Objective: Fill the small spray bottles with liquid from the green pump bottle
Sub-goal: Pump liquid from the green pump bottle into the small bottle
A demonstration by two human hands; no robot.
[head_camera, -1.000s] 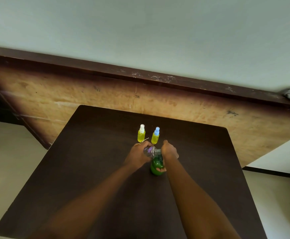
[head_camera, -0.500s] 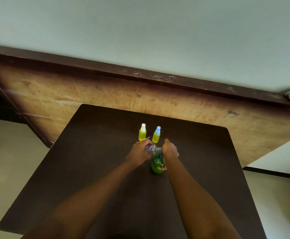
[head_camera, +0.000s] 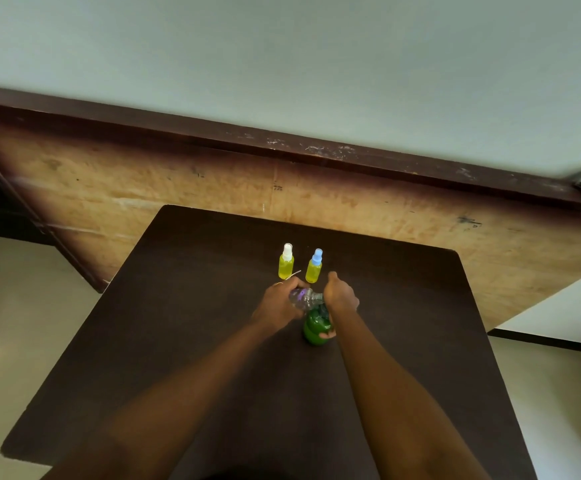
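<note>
A person's left hand [head_camera: 278,304] curls round a clear small bottle [head_camera: 303,298], tipped sideways against the top of the green pump bottle [head_camera: 314,329] standing mid-table [head_camera: 178,323]. The right hand [head_camera: 341,296] wraps the green bottle's neck, hiding its pump. Behind them a white-capped spray bottle [head_camera: 286,264] and a blue-capped spray bottle [head_camera: 314,270], both yellow-filled, stand upright side by side.

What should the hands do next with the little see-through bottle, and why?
Probably the right hand should press down the top of the green pump bottle. The left hand holds the clear small bottle tipped against that top, and it looks unfilled, while the white-capped bottle and blue-capped bottle behind hold yellow liquid.
</note>
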